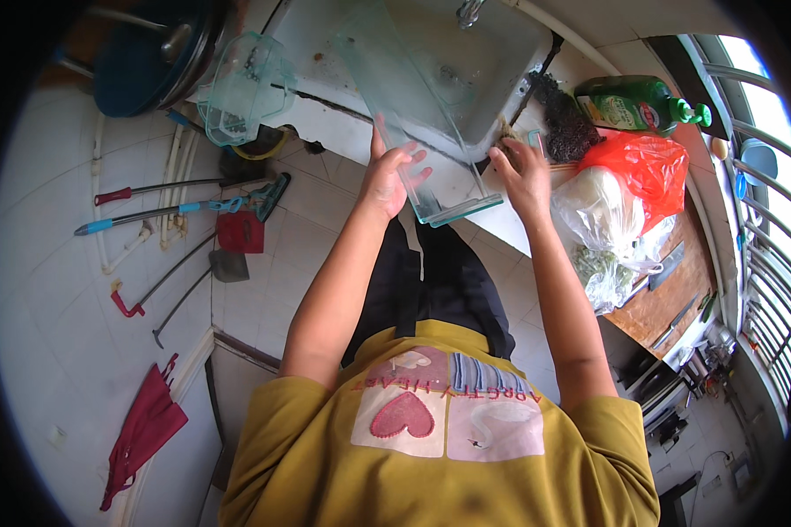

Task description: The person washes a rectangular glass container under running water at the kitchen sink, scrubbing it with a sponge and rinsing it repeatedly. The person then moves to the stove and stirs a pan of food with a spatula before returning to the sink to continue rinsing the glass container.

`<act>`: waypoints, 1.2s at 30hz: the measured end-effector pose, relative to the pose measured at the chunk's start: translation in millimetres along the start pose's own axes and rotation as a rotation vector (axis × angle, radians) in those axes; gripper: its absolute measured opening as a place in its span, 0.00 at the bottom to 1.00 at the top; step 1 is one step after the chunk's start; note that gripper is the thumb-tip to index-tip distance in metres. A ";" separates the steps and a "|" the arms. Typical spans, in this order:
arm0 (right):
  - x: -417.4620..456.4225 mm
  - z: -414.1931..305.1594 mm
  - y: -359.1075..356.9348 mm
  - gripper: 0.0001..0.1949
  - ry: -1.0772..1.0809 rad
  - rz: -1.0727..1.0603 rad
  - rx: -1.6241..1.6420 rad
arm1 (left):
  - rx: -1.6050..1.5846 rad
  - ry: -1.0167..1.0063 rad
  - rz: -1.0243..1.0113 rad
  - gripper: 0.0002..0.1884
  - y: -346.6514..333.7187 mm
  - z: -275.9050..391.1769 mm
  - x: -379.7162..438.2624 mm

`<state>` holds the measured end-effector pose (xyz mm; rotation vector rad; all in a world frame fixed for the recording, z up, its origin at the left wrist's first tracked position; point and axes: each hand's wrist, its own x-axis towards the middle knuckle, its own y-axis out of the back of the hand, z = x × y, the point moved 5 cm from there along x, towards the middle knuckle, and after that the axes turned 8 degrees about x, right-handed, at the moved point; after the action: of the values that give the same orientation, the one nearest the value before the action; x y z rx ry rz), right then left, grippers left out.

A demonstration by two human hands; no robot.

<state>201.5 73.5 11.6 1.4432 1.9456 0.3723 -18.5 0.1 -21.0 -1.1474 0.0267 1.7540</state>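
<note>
A long clear greenish plastic bin (428, 112) lies tilted across the front edge of the white sink (501, 99). My left hand (392, 172) is at its left side, thumb raised along the wall and fingers seen through or against the clear plastic. To the right of the bin, my right hand (524, 174) has its fingertips on a brownish scrubbing pad or sponge (509, 135) at the sink's corner; its exact hold is partly hidden. A small clear piece (535, 139) stands just beyond those fingers. Above the sink shows a metal faucet (468, 12).
Another clear plastic container (244, 92) rests left of the sink. On the right are a dark mesh scourer (563, 118), a green dish soap bottle (626, 105), plastic bags (606, 217) and a wooden board (666, 290) with a cleaver (667, 265) and a knife (675, 321).
</note>
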 end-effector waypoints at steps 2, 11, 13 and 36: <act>-9.7 5.2 7.2 0.26 0.191 0.259 -0.515 | 0.107 -0.062 0.077 0.52 4.6 -5.3 0.1; 1.3 12.0 -4.8 0.24 0.276 0.176 -0.415 | 0.254 -0.219 0.149 0.48 16.7 -25.6 9.2; -1.7 -21.3 -11.2 0.23 0.281 0.072 -0.173 | 0.293 -0.259 0.206 0.46 12.3 -26.2 10.1; 114.0 -69.5 -110.8 0.04 0.653 -0.024 -0.336 | 0.779 -0.452 0.334 0.43 4.6 -11.6 11.2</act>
<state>56.5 151.8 -42.5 1.1567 2.2390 1.2192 -14.7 0.1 -37.3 -0.1791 0.6005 1.9826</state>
